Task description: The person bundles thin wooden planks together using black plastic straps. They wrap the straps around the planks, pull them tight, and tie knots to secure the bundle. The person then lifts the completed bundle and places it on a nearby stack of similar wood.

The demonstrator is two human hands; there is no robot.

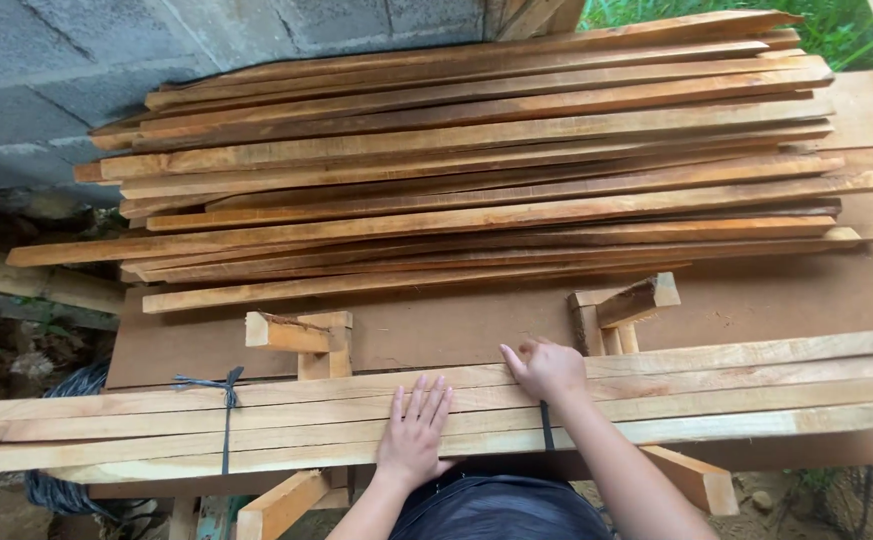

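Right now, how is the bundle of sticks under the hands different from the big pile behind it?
The near bundle is pale wood, tied with a dark strap; the back pile is more orange-brown and lies loose. The left hand and right hand rest on the bundle; nobody touches the pile. Both are long, thin wooden slats.

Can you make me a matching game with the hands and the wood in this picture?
Things:
1. left hand
2. right hand
3. dark strap
4. big pile of reddish slats

Places or states:
A. tied around the left part of the pale bundle
B. lies flat, fingers spread, on top of the pale bundle
C. stacked loose at the far side of the brown board, by the grey block wall
D. curled at the far edge of the pale bundle

Pairs: 1-B, 2-D, 3-A, 4-C
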